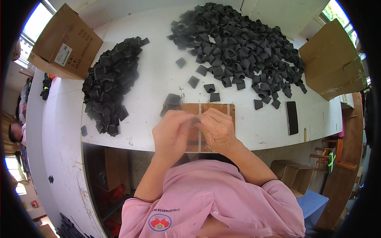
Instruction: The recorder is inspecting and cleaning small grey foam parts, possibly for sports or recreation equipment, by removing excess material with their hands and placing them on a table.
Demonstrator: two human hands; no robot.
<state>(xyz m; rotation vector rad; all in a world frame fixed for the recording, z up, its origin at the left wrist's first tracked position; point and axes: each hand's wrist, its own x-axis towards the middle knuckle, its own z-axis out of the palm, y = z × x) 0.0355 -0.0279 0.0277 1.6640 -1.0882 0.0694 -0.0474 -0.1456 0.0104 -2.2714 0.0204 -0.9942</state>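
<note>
My left hand (171,133) and my right hand (217,129) meet over a brown board (215,108) with pale strips, at the table's front edge. Between their fingertips shows a small dark fabric piece (195,120), mostly covered by the fingers. Both hands are closed in a pinch on it; the left one is slightly blurred. Just beyond my left hand, a blurred black piece (172,99) lies at the board's far left corner. A few loose black fabric loops (209,88) rest on the table past the board.
A large heap of black fabric loops (238,47) covers the far middle and right. Flatter black pieces (111,85) form a pile at left. Cardboard boxes stand at the left (67,43) and right (333,59). A phone (292,118) lies on the white table (254,127).
</note>
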